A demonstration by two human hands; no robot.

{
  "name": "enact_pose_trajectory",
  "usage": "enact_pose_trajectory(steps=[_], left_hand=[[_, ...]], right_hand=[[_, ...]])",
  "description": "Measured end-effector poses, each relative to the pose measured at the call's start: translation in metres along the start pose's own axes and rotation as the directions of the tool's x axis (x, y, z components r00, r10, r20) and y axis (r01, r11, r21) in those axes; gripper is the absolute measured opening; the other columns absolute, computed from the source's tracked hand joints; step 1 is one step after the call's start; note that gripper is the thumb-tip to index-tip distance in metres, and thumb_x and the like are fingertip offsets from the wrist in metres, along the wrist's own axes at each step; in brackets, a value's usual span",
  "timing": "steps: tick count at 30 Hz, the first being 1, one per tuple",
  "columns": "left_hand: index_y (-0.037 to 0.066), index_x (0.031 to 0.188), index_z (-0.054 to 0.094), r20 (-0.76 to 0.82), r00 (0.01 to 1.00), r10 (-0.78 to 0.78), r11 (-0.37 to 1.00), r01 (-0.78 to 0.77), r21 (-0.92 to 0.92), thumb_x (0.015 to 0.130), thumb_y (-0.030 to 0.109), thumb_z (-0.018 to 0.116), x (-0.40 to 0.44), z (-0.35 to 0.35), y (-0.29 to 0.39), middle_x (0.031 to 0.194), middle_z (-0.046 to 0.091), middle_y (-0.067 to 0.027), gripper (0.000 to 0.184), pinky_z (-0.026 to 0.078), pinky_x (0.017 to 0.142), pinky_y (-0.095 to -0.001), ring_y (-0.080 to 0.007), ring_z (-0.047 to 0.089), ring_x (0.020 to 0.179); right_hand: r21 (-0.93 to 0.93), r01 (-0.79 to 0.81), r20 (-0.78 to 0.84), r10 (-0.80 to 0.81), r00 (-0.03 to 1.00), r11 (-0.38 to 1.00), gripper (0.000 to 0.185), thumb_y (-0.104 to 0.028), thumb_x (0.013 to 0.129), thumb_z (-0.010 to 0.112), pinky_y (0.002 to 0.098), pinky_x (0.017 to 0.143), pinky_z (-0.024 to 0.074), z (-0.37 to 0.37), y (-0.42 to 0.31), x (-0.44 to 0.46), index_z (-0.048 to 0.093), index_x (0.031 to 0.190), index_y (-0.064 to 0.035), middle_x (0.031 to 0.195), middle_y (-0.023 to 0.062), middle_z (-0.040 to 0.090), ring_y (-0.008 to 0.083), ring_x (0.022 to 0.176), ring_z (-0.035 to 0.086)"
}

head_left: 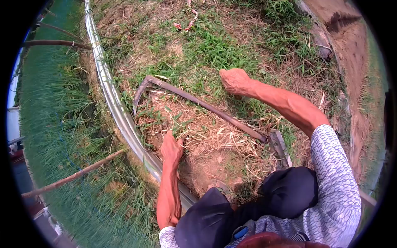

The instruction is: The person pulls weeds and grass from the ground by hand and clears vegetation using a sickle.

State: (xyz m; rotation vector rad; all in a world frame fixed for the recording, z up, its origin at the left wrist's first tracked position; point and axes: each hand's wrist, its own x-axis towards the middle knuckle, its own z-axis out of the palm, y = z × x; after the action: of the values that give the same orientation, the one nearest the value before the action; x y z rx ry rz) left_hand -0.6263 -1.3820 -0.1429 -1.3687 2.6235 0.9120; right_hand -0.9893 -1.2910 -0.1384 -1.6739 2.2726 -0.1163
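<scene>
My left hand point(171, 149) is low over the soil, its fingers closed around the stems of some green weeds point(178, 125). Farther forward and to the right, my right hand point(235, 81) is curled into a fist above the grass; whatever it may hold is hidden. Between the two hands a sickle point(202, 104) lies on the ground, its long wooden handle slanting down toward my knees. Its curved metal blade points left, just ahead of my left hand. Dry, straw-like grass point(225, 134) lies under and beside the handle.
A pale plastic-covered edge point(108, 89) runs along my left, with tall thin green plants point(62, 120) beyond it. Wooden poles point(78, 174) stick out there. A short weathered board point(281, 149) is by my right knee. Red-and-white strips point(190, 22) lie ahead.
</scene>
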Motion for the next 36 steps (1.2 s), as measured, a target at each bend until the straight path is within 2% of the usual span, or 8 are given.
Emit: enact_pose_trajectory(steps=[11,15,21,22,23,25,31,36], left_hand=[[0.001,0.107,0.057,0.084,0.996,0.019,0.999,-0.015,-0.049,0.079,0.016,0.069,0.000,-0.005,0.007,0.100,0.065,-0.0253,0.034,0.047,0.082,-0.0504,-0.0450,0.061,0.096],[-0.002,0.097,0.058,0.028,0.994,0.108,0.990,-0.110,0.092,0.080,0.017,0.067,-0.010,0.003,0.000,0.084,0.063,-0.0209,0.027,0.047,0.071,-0.0451,-0.0393,0.060,0.078],[-0.004,0.093,0.064,0.201,0.973,0.112,0.961,-0.054,-0.273,0.077,0.026,0.065,-0.066,0.006,0.019,0.074,0.064,-0.0184,0.034,0.048,0.063,-0.0420,-0.0288,0.059,0.066],[-0.003,0.096,0.064,0.244,0.964,0.105,0.977,-0.054,-0.207,0.076,0.027,0.065,-0.076,0.003,0.028,0.075,0.065,-0.0186,0.035,0.048,0.064,-0.0416,-0.0279,0.060,0.067],[-0.002,0.099,0.065,0.286,0.953,0.095,0.989,-0.056,-0.139,0.076,0.027,0.065,-0.082,0.002,0.040,0.076,0.066,-0.0187,0.037,0.049,0.065,-0.0412,-0.0269,0.061,0.068],[-0.002,0.099,0.065,0.389,0.921,0.012,1.000,-0.001,-0.029,0.076,0.027,0.065,-0.089,-0.004,0.067,0.076,0.066,-0.0187,0.037,0.049,0.066,-0.0415,-0.0285,0.061,0.069],[-0.002,0.119,0.056,0.536,0.839,0.095,0.995,-0.057,-0.087,0.077,0.022,0.069,-0.115,0.004,0.117,0.091,0.066,-0.0132,0.050,0.048,0.073,-0.0366,-0.0220,0.060,0.079],[0.004,0.112,0.060,0.794,0.605,0.057,0.998,-0.042,-0.040,0.084,0.023,0.062,-0.143,-0.056,0.223,0.094,0.065,-0.0253,0.033,0.049,0.077,-0.0466,-0.0433,0.062,0.089]], right_hand=[[0.313,-0.364,0.051,0.367,0.929,0.877,0.029,-0.026,0.097,0.046,0.0516,0.061,0.0467,-0.074,0.043,-0.229,0.046,0.093,0.0023,0.069,0.0239,0.057,0.0425,0.070,0.061],[-0.243,-0.053,-0.026,0.049,0.998,0.969,0.025,-0.020,0.095,0.047,0.0424,0.051,0.0474,-0.056,0.046,-0.294,0.051,0.083,0.0011,0.076,0.0179,0.048,0.0319,0.060,0.058],[-0.017,-0.492,-0.360,0.454,0.815,0.870,0.022,-0.022,0.095,0.052,0.0383,0.050,0.0482,-0.122,0.128,-0.329,0.051,0.090,-0.0008,0.075,0.0153,0.049,0.0300,0.057,0.058],[-0.509,-0.400,-0.363,0.231,0.903,0.762,0.024,-0.024,0.093,0.054,0.0387,0.056,0.0492,-0.124,0.182,-0.329,0.051,0.096,-0.0004,0.078,0.0148,0.055,0.0294,0.064,0.060],[-0.108,-0.632,-0.542,0.488,0.684,0.767,0.026,-0.025,0.091,0.054,0.0404,0.061,0.0494,-0.150,0.201,-0.325,0.053,0.099,-0.0007,0.083,0.0148,0.060,0.0276,0.076,0.062],[-0.283,-0.741,-0.836,0.223,0.502,0.609,0.021,-0.020,0.088,0.055,0.0433,0.068,0.0494,-0.163,0.237,-0.318,0.048,0.097,-0.0017,0.085,0.0175,0.060,0.0316,0.079,0.061],[0.435,-0.277,-0.082,0.344,0.935,0.857,0.020,-0.018,0.087,0.052,0.0471,0.061,0.0488,-0.081,0.168,-0.278,0.051,0.083,0.0018,0.069,0.0227,0.057,0.0376,0.070,0.063],[0.677,0.060,-0.132,0.041,0.990,0.733,0.025,-0.024,0.086,0.053,0.0484,0.063,0.0488,0.000,0.048,-0.226,0.055,0.087,0.0008,0.069,0.0223,0.058,0.0371,0.069,0.062]])
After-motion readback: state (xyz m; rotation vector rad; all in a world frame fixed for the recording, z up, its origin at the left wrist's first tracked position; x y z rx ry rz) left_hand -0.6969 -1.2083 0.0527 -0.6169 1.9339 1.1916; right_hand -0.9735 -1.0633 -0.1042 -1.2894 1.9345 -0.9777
